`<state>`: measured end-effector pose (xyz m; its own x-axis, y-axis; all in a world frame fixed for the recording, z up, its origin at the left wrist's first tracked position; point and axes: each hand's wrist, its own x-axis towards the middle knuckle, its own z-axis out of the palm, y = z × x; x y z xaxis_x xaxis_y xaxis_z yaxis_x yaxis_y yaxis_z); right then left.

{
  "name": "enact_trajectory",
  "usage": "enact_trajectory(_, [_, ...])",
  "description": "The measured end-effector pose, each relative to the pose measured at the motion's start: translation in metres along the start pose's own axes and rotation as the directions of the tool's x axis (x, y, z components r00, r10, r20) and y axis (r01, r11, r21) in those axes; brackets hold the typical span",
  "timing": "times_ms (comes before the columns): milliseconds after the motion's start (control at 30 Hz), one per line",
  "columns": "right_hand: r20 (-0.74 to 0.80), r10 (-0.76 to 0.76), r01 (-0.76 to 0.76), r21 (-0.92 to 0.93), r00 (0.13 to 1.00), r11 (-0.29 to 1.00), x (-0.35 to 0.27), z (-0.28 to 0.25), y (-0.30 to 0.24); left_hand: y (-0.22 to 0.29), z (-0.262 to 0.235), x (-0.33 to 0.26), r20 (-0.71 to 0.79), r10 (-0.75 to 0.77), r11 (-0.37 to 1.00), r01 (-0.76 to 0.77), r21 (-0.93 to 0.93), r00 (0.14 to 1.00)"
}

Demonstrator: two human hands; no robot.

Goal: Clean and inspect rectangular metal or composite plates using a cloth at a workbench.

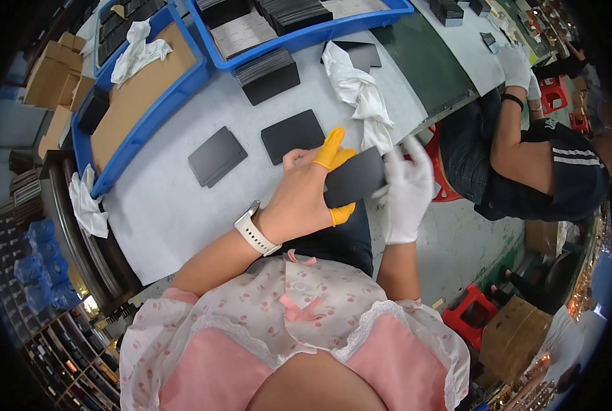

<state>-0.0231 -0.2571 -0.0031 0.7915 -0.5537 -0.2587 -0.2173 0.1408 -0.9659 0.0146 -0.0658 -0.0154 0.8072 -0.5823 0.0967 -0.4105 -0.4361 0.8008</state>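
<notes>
The pale grey counter [182, 205] runs across the upper half of the view, bent by the lens. On its far side sit two blue trays [182, 82], one lined with brown cardboard and holding a crumpled white cloth [138, 51], the other filled with rows of dark plates. A co-worker in a dark striped shirt [566, 171] sits at the right, a white-gloved hand on the counter's far end. A second white cloth [357, 89] lies in a heap just above the hands. A stack of dark plates [268, 75] stands near the blue tray, and two single dark rectangular plates [217, 156] [293, 135] lie flat on the counter, apart from each other.

Over the counter's near edge, a dark flat plate [354, 177] is held in the air between both hands. The left hand [299, 198], wearing a white wristwatch and orange finger cots, has its fingers [330, 147] closed on the plate's left end. The right hand [408, 188], in a white glove, has its fingers pinched on the right end.
</notes>
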Motion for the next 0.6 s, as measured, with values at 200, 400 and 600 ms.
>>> enact_trajectory(200, [0.199,-0.266,0.318,-0.313,0.943,0.895,-0.004,0.004,-0.004,0.004,0.003,-0.005,-0.036,0.034,0.997,-0.036,-0.061,0.999])
enact_trajectory(400, [0.171,-0.057,0.070,-0.070,0.984,0.995,0.010,-0.004,0.003,-0.002,-0.004,-0.011,-0.177,0.069,0.984,-0.038,0.174,0.982])
enact_trajectory(600, [0.238,-0.358,0.410,-0.233,0.903,0.882,0.026,-0.015,0.025,-0.010,-0.012,-0.014,-0.190,0.166,0.971,-0.127,0.203,0.968])
